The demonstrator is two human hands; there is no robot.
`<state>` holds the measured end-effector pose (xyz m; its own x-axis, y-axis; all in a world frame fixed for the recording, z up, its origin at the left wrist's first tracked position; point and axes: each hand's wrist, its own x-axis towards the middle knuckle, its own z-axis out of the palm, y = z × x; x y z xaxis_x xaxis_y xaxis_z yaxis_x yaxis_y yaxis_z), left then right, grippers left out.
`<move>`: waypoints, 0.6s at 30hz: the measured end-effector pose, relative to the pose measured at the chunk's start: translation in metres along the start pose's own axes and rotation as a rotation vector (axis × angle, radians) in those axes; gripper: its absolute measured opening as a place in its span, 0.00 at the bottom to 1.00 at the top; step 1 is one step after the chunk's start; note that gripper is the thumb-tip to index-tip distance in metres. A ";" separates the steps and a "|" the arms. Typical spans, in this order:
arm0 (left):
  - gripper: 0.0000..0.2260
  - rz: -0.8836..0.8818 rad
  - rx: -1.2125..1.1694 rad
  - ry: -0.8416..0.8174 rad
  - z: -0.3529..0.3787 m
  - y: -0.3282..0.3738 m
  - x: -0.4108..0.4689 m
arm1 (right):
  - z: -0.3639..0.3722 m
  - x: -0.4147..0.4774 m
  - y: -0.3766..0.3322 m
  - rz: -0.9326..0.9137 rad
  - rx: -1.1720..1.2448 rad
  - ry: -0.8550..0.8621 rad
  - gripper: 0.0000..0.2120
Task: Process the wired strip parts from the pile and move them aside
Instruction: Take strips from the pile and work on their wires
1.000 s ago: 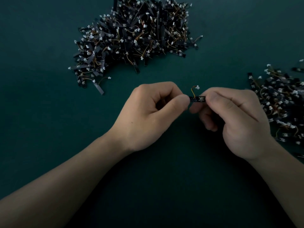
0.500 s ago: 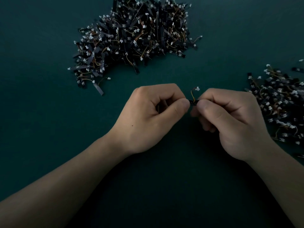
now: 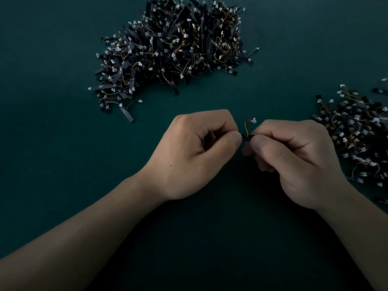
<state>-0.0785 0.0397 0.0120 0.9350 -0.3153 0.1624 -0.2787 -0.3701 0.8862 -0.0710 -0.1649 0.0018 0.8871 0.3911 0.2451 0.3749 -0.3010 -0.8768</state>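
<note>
Between both hands I hold one small black wired strip part over the dark green table. A short yellow-orange wire curls up from it to a white connector. My left hand pinches the strip's left end between thumb and curled fingers. My right hand pinches its right end, and most of the strip is hidden by the fingertips. A large pile of the same black strips with white connectors lies at the top centre.
A second, looser heap of strip parts spreads along the right edge, close to my right hand. A few stray strips lie at the lower left fringe of the main pile. The dark green table surface runs under everything.
My two hands have closed in on each other, so less of the strip shows between the fingertips than a second ago. Both piles lie unchanged.
</note>
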 end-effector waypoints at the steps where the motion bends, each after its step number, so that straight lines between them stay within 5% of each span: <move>1: 0.10 -0.009 -0.006 -0.003 0.000 0.000 0.000 | 0.000 0.000 0.000 0.007 0.003 0.001 0.15; 18: 0.11 -0.089 0.041 0.094 0.008 0.002 0.000 | 0.004 -0.006 -0.002 0.076 -0.156 0.033 0.17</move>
<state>-0.0805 0.0316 0.0100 0.9722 -0.1973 0.1258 -0.2011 -0.4292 0.8806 -0.0783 -0.1631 -0.0002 0.9219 0.3339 0.1967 0.3417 -0.4608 -0.8191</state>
